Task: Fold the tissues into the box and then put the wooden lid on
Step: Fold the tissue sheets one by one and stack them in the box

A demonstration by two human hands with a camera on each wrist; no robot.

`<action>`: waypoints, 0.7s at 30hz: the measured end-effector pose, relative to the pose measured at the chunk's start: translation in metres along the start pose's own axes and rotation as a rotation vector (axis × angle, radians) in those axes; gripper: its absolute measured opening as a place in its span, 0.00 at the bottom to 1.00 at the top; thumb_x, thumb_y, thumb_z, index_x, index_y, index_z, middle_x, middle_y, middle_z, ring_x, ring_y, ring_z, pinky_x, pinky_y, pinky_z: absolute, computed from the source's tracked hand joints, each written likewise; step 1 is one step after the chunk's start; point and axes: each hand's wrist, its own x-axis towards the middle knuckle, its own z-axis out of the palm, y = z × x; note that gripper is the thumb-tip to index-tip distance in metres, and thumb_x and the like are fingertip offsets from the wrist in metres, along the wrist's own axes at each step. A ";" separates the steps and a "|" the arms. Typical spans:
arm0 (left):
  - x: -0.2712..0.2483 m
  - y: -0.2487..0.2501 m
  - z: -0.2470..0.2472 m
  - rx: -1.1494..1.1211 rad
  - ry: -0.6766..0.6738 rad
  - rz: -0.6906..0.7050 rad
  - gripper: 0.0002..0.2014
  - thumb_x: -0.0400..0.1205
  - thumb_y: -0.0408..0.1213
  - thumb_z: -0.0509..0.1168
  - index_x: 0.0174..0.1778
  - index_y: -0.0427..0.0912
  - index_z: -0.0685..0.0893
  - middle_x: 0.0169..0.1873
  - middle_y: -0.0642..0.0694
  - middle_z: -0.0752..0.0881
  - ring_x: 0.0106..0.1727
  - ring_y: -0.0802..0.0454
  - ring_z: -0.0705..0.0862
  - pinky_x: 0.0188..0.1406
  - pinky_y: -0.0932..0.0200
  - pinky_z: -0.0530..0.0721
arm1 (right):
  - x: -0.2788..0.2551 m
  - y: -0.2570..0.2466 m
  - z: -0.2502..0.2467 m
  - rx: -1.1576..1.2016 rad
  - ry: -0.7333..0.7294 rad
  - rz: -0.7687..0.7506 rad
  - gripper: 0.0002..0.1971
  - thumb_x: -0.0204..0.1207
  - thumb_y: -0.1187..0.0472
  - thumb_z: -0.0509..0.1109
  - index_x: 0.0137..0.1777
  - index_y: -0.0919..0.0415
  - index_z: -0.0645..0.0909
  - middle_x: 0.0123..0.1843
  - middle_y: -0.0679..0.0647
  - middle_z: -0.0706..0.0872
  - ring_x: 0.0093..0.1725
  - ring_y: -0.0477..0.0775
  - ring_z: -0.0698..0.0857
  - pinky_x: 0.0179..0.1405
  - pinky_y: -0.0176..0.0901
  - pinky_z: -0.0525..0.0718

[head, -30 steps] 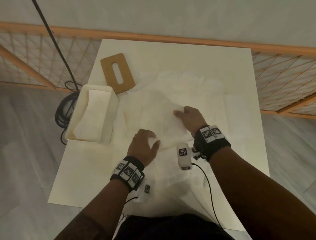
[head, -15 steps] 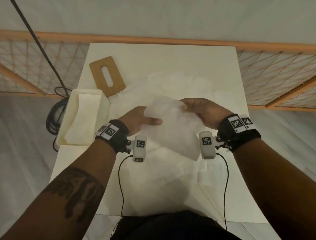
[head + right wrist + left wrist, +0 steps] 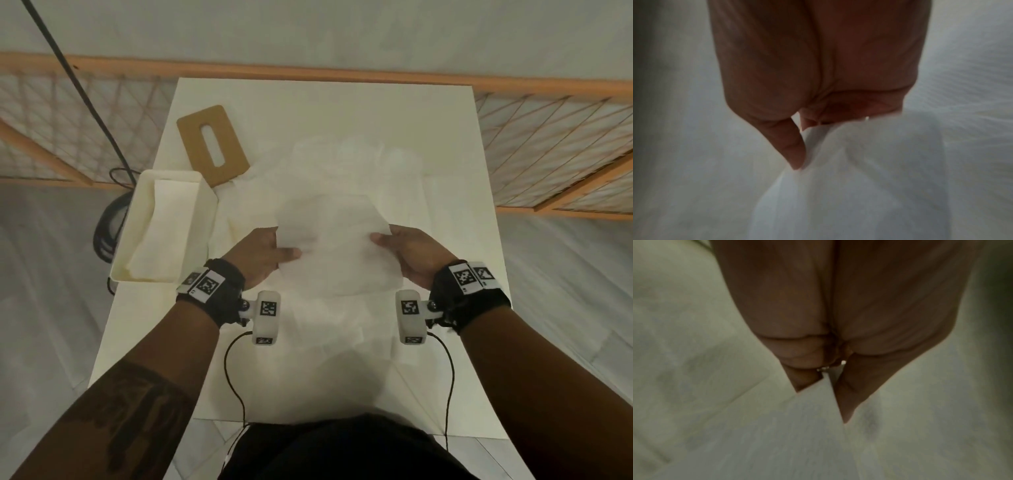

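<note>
1. Right now I hold one tissue (image 3: 337,246) up over the middle of the tabletop (image 3: 342,113), my left hand (image 3: 258,258) pinching its left edge and my right hand (image 3: 412,255) pinching its right edge.
2. In the left wrist view the thumb and fingers (image 3: 807,379) close narrowly on a paper corner; in the right wrist view the thumb presses the sheet against fingers curled behind it.
3. I judge the two-sided hold is there to keep the thin sheet stretched flat, so a clean fold can be made before it goes in.
4. The tissue's long axis runs left to right between my hands; its far edge tips away from me and the near edge hangs toward me.
5. More loose tissues (image 3: 356,161) lie spread over the tabletop's centre and far half, so much folding remains.
6. The box (image 3: 164,224) sits open at the left edge of the tabletop, its long axis running near to far, with some tissue already lying inside, within easy reach of my left hand.
7. The wooden lid (image 3: 212,145) lies flat near the far left corner, just beyond the box, slot facing up, its long axis slanted; I judge it waits there as the last step.
</note>
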 end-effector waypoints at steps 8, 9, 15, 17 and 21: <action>-0.001 0.014 -0.007 0.323 0.080 -0.015 0.07 0.76 0.42 0.80 0.47 0.45 0.96 0.49 0.43 0.94 0.57 0.38 0.90 0.59 0.43 0.91 | -0.007 0.005 -0.004 -0.035 0.096 -0.106 0.12 0.84 0.68 0.69 0.64 0.60 0.88 0.56 0.60 0.93 0.48 0.59 0.90 0.40 0.45 0.89; -0.004 0.013 -0.004 0.290 0.100 -0.019 0.05 0.81 0.34 0.76 0.43 0.48 0.96 0.45 0.46 0.94 0.54 0.40 0.90 0.53 0.50 0.92 | -0.009 0.006 -0.004 -0.051 0.096 -0.105 0.11 0.84 0.68 0.68 0.60 0.62 0.89 0.54 0.61 0.93 0.47 0.59 0.90 0.41 0.46 0.89; -0.019 -0.005 0.000 0.018 -0.042 -0.044 0.20 0.83 0.16 0.58 0.58 0.39 0.90 0.56 0.43 0.92 0.62 0.39 0.88 0.55 0.52 0.91 | -0.020 0.007 -0.013 0.086 0.058 0.007 0.16 0.82 0.69 0.55 0.49 0.61 0.86 0.55 0.63 0.88 0.48 0.59 0.88 0.46 0.50 0.86; -0.024 -0.011 0.002 -0.050 -0.124 -0.074 0.21 0.76 0.23 0.60 0.63 0.34 0.88 0.65 0.38 0.89 0.66 0.38 0.86 0.61 0.49 0.89 | -0.022 0.009 -0.015 0.142 0.039 0.057 0.17 0.86 0.58 0.57 0.55 0.62 0.87 0.54 0.64 0.88 0.47 0.62 0.87 0.44 0.50 0.84; -0.032 -0.029 0.015 -0.124 -0.136 -0.125 0.27 0.77 0.49 0.71 0.67 0.33 0.87 0.68 0.39 0.87 0.64 0.40 0.86 0.62 0.46 0.87 | -0.027 0.022 -0.011 -0.163 0.145 -0.002 0.09 0.82 0.57 0.74 0.58 0.59 0.88 0.58 0.59 0.92 0.45 0.56 0.89 0.44 0.51 0.87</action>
